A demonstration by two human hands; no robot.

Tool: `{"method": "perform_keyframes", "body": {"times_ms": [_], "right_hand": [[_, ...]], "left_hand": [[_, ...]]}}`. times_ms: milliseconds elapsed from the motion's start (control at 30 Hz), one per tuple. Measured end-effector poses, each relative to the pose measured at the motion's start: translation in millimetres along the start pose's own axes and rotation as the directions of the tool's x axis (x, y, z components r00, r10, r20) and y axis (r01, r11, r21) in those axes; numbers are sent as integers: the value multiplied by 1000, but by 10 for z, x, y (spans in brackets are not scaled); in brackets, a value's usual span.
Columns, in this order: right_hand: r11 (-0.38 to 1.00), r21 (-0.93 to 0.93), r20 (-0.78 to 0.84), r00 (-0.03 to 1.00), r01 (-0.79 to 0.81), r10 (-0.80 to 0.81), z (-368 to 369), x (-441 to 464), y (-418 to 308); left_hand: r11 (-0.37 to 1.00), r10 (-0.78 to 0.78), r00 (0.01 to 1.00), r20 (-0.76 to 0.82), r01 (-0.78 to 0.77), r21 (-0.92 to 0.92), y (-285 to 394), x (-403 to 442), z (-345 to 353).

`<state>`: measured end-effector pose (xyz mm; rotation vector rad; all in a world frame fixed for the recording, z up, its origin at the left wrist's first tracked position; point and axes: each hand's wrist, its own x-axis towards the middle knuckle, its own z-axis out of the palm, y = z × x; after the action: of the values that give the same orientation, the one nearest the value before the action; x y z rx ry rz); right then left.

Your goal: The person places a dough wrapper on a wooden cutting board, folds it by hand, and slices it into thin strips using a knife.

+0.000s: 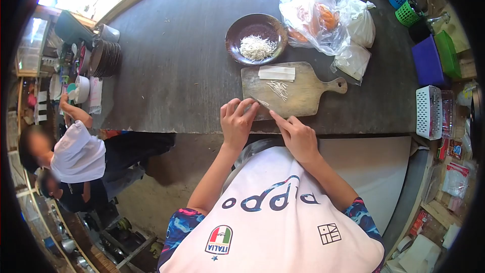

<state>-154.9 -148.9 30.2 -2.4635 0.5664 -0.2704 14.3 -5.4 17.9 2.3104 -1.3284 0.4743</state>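
A wooden cutting board point(305, 91) with a handle lies near the table's front edge. On it are flat white strips point(277, 73), a small pile of thin white sticks point(277, 90) and a few more pieces point(263, 103) by my fingertips. My left hand point(237, 121) is at the board's near left corner, fingers bent and pinched on the white pieces. Beside it my right hand point(299, 139) is closed, index finger stretched forward along what looks like a thin knife; its handle is hidden in my palm. Behind the board, a brown plate point(235, 38) holds a heap of white shreds.
Clear plastic bags point(303, 12) with orange food inside lie right of the plate. Plastic baskets point(428, 111) and bins line the right side. At left, a person in a white shirt point(80, 149) reaches toward bowls near a stack of dark plates point(106, 59); another person is partly visible.
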Motion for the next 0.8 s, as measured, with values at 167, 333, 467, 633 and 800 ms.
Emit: {"method": "perform_keyframes", "body": {"times_ms": [167, 333, 467, 633, 800], "right_hand": [[999, 18, 19, 999, -37, 36, -207, -250, 80], [1000, 4, -12, 1000, 13, -13, 2, 43, -45], [999, -29, 4, 1000, 17, -17, 24, 72, -66], [999, -40, 20, 1000, -14, 14, -194, -256, 61], [1000, -8, -12, 1000, -4, 4, -162, -113, -6]], "left_hand": [[999, -33, 999, -15, 33, -12, 24, -7, 7], [1000, -2, 1000, -18, 2, 6, 12, -17, 16], [1000, 0, 1000, -17, 0, 21, 6, -19, 21], [999, -32, 999, -25, 32, 2, 32, -6, 5], [1000, -10, 999, -31, 10, 8, 13, -21, 33]]}}
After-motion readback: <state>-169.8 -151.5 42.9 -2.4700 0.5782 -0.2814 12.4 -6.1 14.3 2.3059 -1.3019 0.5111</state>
